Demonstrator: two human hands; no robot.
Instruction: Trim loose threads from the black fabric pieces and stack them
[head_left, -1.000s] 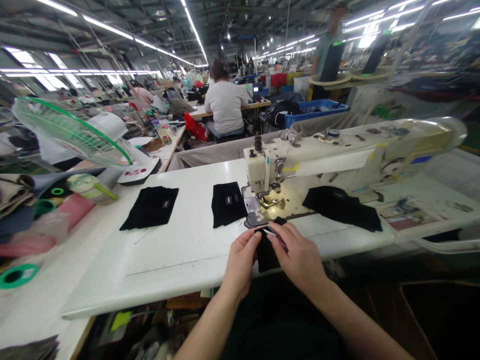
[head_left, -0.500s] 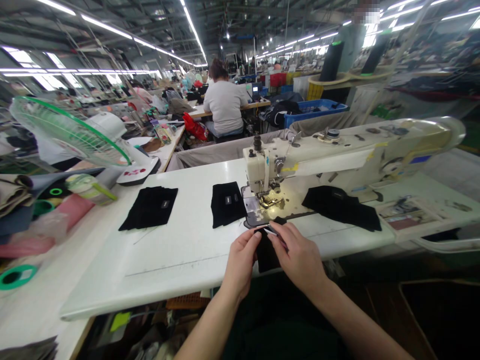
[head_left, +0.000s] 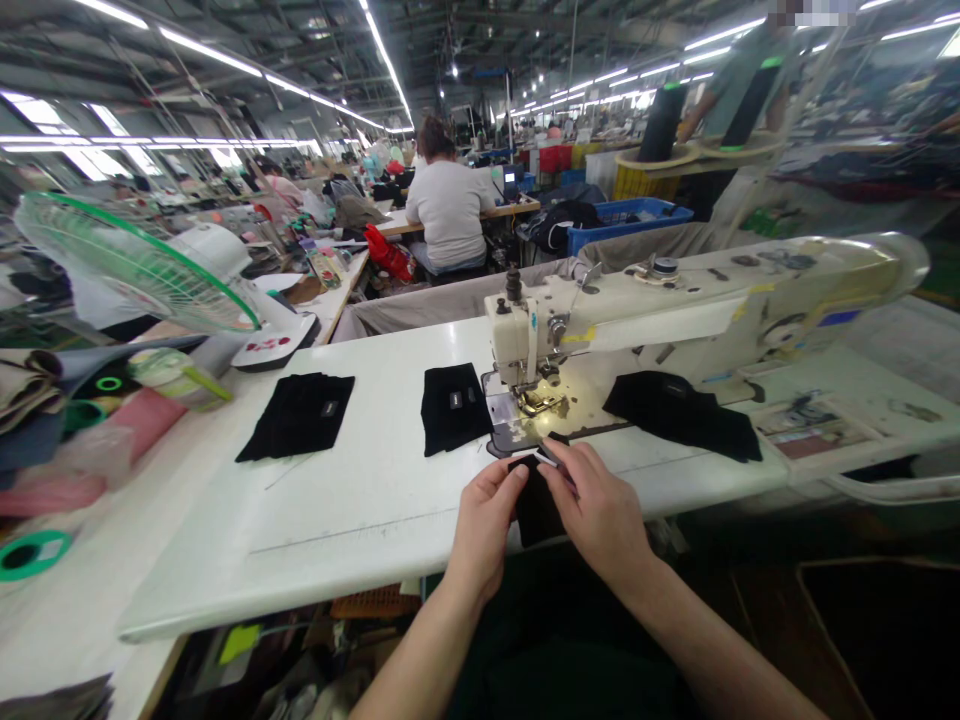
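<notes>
two hands at the top edge of a small black cloth

make the held cloth the middle of a clock, with 12 straight ahead of the person. the small, soft black cloth strip [head_left: 536, 512] is between the two hands, by the front edge of the long, shiny white surface [head_left: 337, 540]. i can't tell if its low end touches the surface.

the bare left hand [head_left: 482, 520] is at 9, its thumb and finger pinching the top edge of the strip. the bare right hand [head_left: 606, 512] is at 3, its fingertips pinching a thin, pale, stick-like thing [head_left: 545, 459] against that same edge. it is too small to tell what it is.

to do this well, i think the left hand should pinch firmly near the tip of the stick, so the soft cloth can't slip or bunch up. the right hand should make tiny, slow moves. poking hard might snag the cloth or prick a thumb.

the big cream metal sewing machine [head_left: 637, 310] starts at 12 and runs off toward 2. a flat black cloth piece with a small grey tag [head_left: 454, 425] is at 10, and a dark, crumpled black cloth [head_left: 682, 418] is at 2.
</notes>
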